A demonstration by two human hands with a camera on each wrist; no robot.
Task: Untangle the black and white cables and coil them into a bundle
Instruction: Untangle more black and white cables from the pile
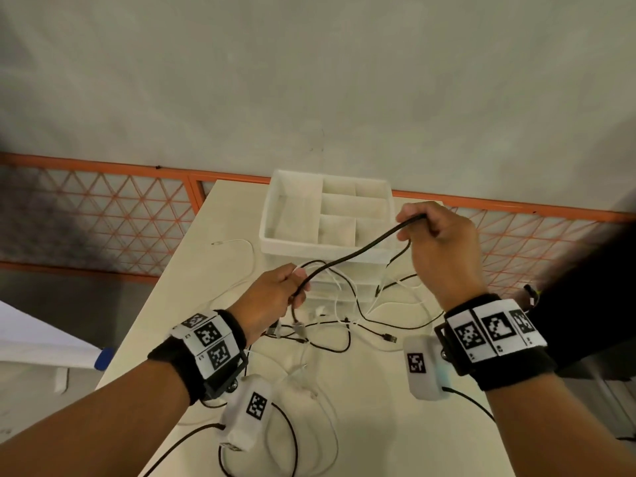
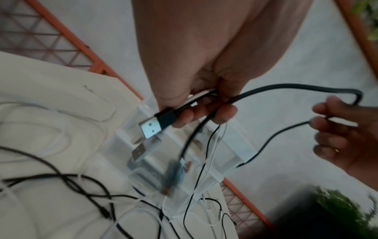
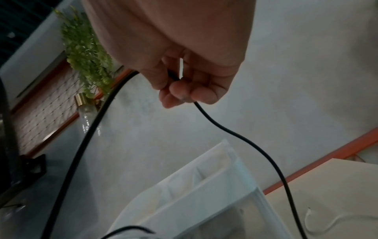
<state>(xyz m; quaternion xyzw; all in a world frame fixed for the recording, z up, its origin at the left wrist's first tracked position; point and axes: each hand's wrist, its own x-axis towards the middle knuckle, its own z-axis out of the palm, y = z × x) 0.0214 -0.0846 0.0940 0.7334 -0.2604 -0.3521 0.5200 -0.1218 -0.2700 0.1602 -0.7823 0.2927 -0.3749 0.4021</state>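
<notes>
A black cable (image 1: 358,251) stretches in the air between my two hands above the table. My left hand (image 1: 275,297) grips its lower part together with thin white strands; in the left wrist view the fingers (image 2: 204,113) also hold a black USB plug (image 2: 157,122). Higher and to the right, my right hand (image 1: 437,242) pinches the same black cable (image 3: 245,142) where it bends back down. Below the hands a tangle of black and white cables (image 1: 344,325) lies on the white table (image 1: 395,425).
A white compartment organizer (image 1: 327,215) stands on clear drawers at the table's far end. One white cable (image 1: 241,246) lies loose to its left. An orange lattice fence (image 1: 103,218) runs behind the table. Sensor cords trail near the front edge.
</notes>
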